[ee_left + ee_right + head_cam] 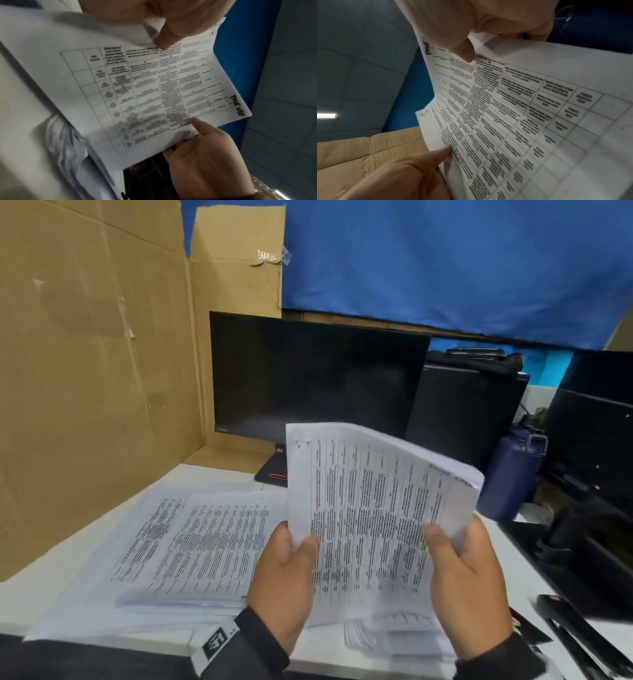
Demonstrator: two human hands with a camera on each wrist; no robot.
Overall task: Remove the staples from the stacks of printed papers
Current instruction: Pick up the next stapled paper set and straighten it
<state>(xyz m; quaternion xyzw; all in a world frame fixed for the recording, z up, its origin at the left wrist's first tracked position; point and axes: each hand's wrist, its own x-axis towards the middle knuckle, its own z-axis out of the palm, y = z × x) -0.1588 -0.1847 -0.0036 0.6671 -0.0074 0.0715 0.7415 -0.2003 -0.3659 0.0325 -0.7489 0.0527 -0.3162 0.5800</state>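
Observation:
A stack of printed papers [370,501] with tables of text stands upright above the table, held from below by both hands. My left hand [294,556] grips its lower left edge, thumb on the front page. My right hand [455,563] grips the lower right edge the same way. Small dark marks [302,442] show near its upper left corner; I cannot tell if a staple is there. In the left wrist view my left thumb [165,40] presses the page [154,88]. In the right wrist view my right thumb [464,52] lies on the sheet [522,115].
More printed papers [185,542] lie spread on the white table [20,604] at the left, and some [394,638] under my hands. A black stapler-like tool [568,625] lies at the right. Behind stand a dark monitor [315,385], a blue bottle [513,477] and a cardboard wall [85,371].

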